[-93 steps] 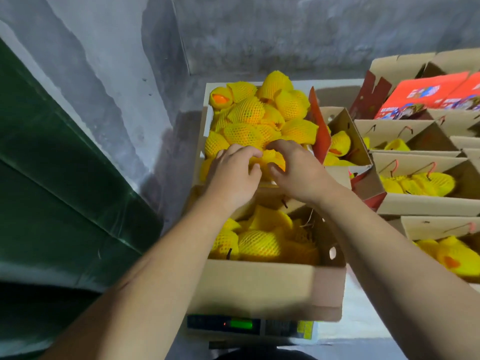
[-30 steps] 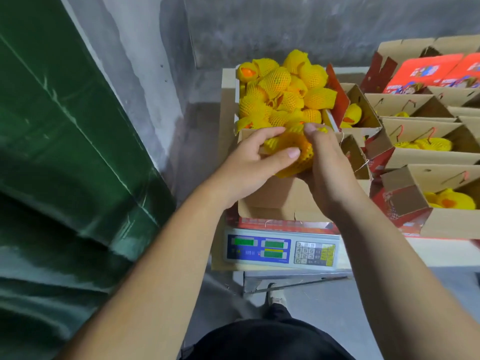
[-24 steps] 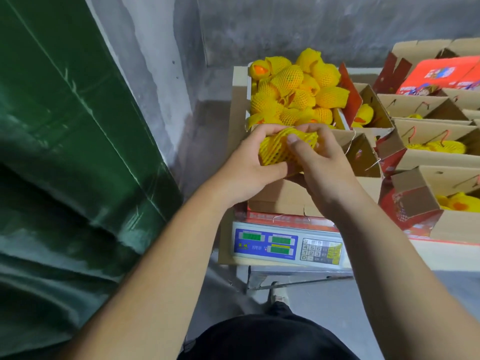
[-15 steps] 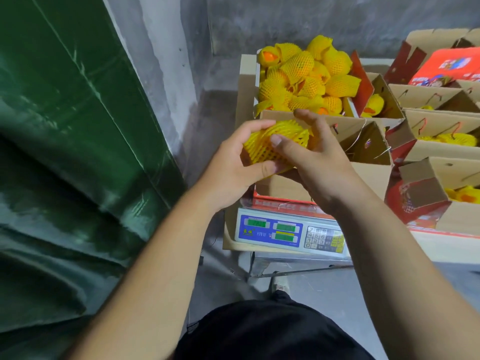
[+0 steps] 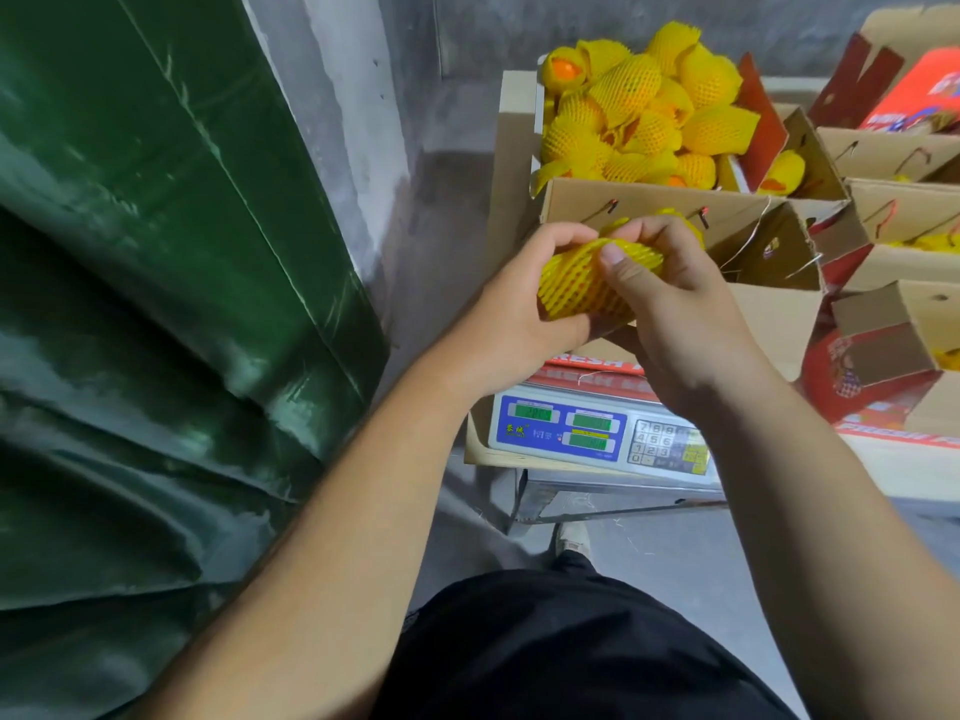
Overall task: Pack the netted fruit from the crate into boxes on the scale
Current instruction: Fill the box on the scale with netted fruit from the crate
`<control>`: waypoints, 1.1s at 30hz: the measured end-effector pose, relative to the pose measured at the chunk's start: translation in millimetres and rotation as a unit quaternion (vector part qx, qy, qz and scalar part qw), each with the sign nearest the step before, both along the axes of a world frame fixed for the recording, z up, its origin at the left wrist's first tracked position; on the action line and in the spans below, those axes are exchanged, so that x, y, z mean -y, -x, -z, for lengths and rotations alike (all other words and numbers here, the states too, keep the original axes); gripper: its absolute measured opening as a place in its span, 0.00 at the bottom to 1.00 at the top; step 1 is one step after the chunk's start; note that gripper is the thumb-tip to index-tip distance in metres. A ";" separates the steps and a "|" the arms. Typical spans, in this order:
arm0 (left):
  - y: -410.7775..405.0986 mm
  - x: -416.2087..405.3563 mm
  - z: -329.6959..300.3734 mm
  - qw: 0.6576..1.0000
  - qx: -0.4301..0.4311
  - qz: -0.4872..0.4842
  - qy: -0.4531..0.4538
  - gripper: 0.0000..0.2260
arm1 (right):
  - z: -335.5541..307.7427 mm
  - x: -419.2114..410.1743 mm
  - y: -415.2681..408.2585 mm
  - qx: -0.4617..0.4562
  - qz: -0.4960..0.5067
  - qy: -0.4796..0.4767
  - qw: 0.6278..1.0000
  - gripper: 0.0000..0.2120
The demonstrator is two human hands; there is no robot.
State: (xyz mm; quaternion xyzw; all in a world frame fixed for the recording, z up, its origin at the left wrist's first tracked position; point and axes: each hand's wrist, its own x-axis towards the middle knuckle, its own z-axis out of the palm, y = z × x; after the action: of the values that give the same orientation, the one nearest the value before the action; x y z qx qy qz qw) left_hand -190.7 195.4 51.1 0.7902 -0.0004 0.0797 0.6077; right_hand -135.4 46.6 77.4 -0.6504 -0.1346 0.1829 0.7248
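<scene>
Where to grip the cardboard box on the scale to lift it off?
Judging by its shape, take the cardboard box by its two short end walls, hands coming from either side. The top is open with flaps up, and the thin string handles look weak.

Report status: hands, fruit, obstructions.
Left hand and right hand both grip one netted fruit, fingers on its net. Held above the box on the scale. Nothing in the way.

We see a pale table carrying a scale at its near left edge with an open cardboard box on it, a crate heaped with netted fruit behind, and more open boxes to the right.
</scene>
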 end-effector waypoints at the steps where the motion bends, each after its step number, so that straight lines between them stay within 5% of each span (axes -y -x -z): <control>1: 0.1 1.5 0.1 1.000 -0.001 -0.001 -0.002 0.27 | 0.3 1.0 -0.2 -0.003 0.007 0.003 1.000 0.02; 11: 2.5 15.2 6.4 0.999 0.024 -0.036 0.014 0.32 | 3.5 10.1 -7.8 0.044 0.062 -0.024 0.997 0.07; 16: -10.5 26.2 -0.2 0.996 0.064 -0.066 0.021 0.32 | 2.6 8.0 -17.6 -0.036 0.060 -0.091 0.993 0.33; 20: -27.6 32.8 -3.1 0.997 0.032 -0.068 -0.032 0.37 | 1.3 14.7 -29.5 -0.056 -0.026 -0.062 0.996 0.15; 23: -41.3 39.2 -3.8 0.991 0.026 -0.092 -0.098 0.39 | -1.7 23.1 -48.6 -0.017 0.000 -0.060 0.998 0.14; 28: -71.3 35.8 -10.8 0.991 0.016 -0.112 -0.074 0.25 | -15.2 51.2 -102.3 0.211 0.143 0.041 0.966 0.12; 31: -91.0 29.5 -12.3 0.988 -0.015 -0.111 -0.110 0.14 | -17.7 74.0 -140.0 0.346 0.176 0.257 0.885 0.16; 33: -104.7 29.7 -13.0 0.987 -0.026 -0.108 -0.113 0.12 | -12.8 83.8 -158.3 0.320 0.088 0.385 0.861 0.17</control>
State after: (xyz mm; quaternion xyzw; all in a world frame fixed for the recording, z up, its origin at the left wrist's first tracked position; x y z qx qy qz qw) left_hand -86.0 165.7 64.0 0.8510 0.0915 0.1240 0.5021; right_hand 22.9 -37.2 90.2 -0.9095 -0.2203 -0.0627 0.3470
